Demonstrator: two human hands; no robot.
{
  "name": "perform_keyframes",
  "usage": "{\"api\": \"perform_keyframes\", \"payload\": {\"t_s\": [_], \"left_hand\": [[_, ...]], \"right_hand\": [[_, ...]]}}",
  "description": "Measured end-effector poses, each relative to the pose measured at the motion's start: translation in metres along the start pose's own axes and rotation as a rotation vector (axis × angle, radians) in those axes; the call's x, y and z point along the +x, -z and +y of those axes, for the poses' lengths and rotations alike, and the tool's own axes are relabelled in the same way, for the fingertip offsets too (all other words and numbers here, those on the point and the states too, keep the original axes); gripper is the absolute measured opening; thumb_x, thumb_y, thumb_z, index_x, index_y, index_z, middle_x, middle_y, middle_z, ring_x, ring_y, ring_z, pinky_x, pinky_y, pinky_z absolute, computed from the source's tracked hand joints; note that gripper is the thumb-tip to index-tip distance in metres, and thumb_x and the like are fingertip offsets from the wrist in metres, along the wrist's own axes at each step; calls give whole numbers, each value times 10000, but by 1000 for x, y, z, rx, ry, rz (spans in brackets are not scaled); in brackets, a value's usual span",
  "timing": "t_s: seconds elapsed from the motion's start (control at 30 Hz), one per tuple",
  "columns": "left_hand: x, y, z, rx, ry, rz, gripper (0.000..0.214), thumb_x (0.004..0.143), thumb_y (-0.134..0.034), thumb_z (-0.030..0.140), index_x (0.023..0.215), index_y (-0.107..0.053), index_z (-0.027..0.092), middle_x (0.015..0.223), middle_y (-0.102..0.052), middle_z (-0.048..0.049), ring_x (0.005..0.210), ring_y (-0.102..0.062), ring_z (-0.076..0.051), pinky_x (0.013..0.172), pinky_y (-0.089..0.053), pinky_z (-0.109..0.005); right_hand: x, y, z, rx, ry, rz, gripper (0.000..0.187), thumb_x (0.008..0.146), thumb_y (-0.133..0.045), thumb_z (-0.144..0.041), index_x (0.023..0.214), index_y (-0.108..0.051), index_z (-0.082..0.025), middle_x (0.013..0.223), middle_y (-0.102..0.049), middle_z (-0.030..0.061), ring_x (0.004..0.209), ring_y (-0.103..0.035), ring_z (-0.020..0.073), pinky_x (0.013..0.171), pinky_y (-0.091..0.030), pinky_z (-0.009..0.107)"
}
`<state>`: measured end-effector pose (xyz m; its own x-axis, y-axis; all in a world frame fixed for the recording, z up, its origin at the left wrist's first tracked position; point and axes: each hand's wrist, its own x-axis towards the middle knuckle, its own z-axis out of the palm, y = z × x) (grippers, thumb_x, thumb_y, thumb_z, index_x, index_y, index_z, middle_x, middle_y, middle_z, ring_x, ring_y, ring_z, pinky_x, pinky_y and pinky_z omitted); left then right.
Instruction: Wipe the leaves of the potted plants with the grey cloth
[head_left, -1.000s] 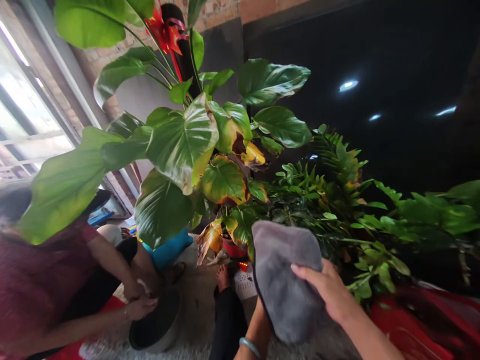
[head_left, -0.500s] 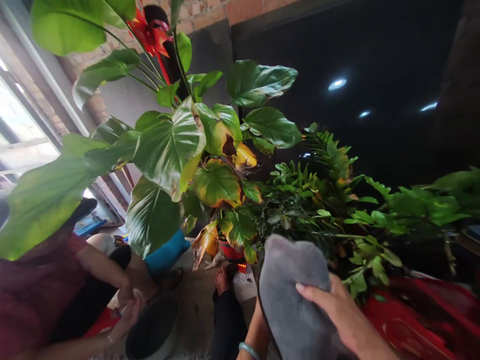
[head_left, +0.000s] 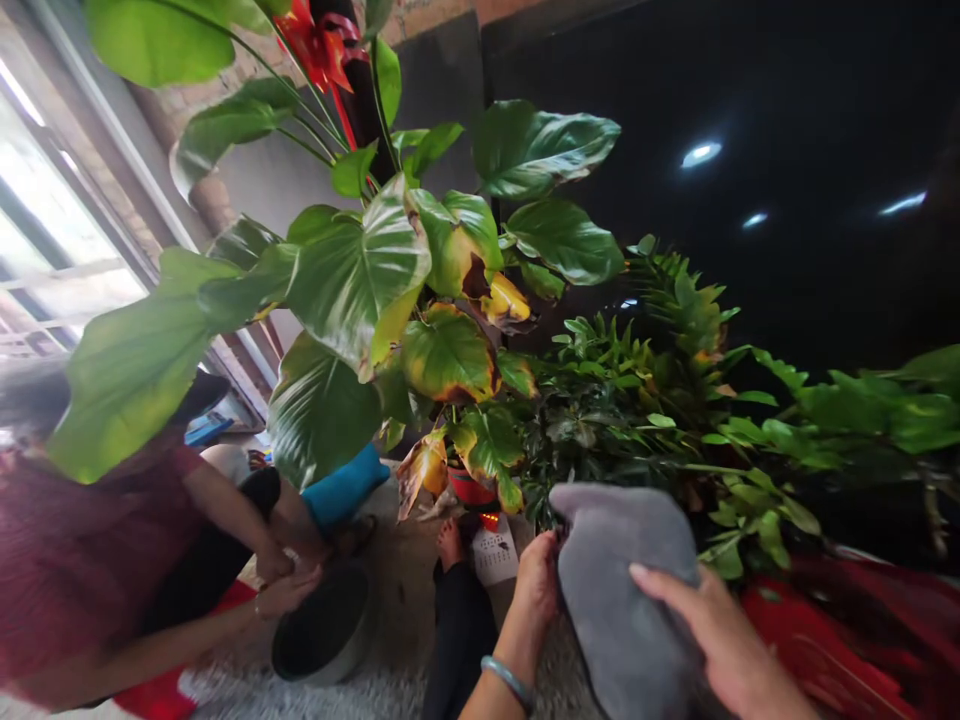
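My right hand [head_left: 709,640] grips a grey plush cloth [head_left: 626,590] from the right, low in the view, thumb laid across its front. My left hand [head_left: 536,580], with a pale bangle on the wrist, pinches the cloth's left edge. The cloth hangs just in front of the dark small-leaved plants [head_left: 637,400]. Behind them rises a tall plant with big glossy leaves [head_left: 360,280], some yellowed and browned at the rims [head_left: 450,355]. My foot [head_left: 448,545] and dark trouser leg show below.
At the left a person in a dark red top crouches, both hands [head_left: 289,580] at the rim of a dark round pot [head_left: 326,625]. A red bow [head_left: 322,45] tops the plant's pole. Window at far left, red object [head_left: 840,630] at lower right, blue cushion [head_left: 341,490].
My left hand has come up into view and taken the cloth's left edge. The cloth sits lower and further right than a second ago. The crouching person's hands shifted at the pot.
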<state>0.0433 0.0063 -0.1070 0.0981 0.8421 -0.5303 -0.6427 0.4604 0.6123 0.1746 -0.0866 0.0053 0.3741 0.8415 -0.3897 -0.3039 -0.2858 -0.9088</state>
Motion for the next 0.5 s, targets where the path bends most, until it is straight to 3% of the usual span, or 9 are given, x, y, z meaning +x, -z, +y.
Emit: {"api": "perform_keyframes", "payload": {"t_s": [0.13,0.23,0.4,0.5], "left_hand": [[-3,-3,2,7,14,-16,170,648,-738,245,731,-624,151,618,-618,-13,541,-553,-133,554,-411,-257],[-7,-4,5,6,16,-23,167,673,-717,246,775,-626,151,657,-628,-21,559,-564,-134,534,-399,-246],[-9,-4,4,-3,32,11,110,670,-694,207,737,-628,149,612,-609,-8,541,-549,-129,511,-377,-238],[-7,-6,1,-9,23,6,93,661,-682,193,657,-596,157,567,-578,2,535,-532,-129,508,-367,-242]], "right_hand": [[35,9,-46,296,188,254,359,380,-808,-290,711,-685,-225,710,-763,16,820,-698,305,722,-559,400],[54,18,-35,364,143,375,326,397,-793,-237,693,-659,-256,704,-757,-10,944,-683,308,794,-555,408],[30,17,29,233,-176,248,324,365,-807,-301,655,-701,-204,609,-748,56,907,-696,379,764,-564,448],[9,7,22,196,-155,115,378,357,-823,-329,690,-724,-180,692,-776,84,863,-709,381,739,-568,449]]}}
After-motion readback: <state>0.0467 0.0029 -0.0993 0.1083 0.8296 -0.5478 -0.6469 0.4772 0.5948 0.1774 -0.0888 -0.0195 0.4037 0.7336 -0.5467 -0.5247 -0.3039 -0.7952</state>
